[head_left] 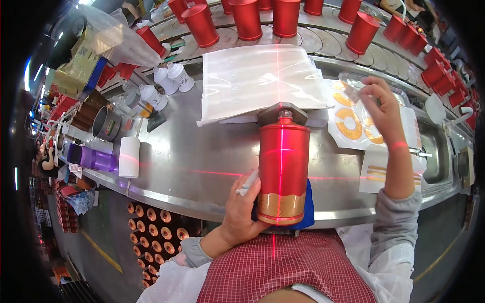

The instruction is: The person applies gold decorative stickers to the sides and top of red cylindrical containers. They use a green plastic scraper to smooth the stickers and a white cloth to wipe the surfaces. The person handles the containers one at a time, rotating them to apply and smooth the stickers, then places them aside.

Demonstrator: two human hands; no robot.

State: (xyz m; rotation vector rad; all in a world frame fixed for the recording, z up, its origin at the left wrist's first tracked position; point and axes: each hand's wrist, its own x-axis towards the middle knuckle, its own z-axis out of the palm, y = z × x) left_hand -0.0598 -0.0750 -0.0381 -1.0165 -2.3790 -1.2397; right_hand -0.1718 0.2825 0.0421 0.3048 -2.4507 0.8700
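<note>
The left hand [239,211] is clamped on the lower left side of a red bottle [295,169], a white wad [248,184] also in its fingers; the bottle's neck meets a dark holder [268,117]. The right hand [384,108], fingertips together on a small clear piece [352,94], is over a sheet [333,118] of gold rings [355,133]. 3 white bottles [180,77] stand at left

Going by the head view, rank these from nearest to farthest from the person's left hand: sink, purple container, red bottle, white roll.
From the left hand:
1. Red bottle: touching, just to its right.
2. White roll: left, standing near the counter's edge.
3. Purple container: farther left, beyond the roll.
4. Sink: far right end of the counter.
</note>
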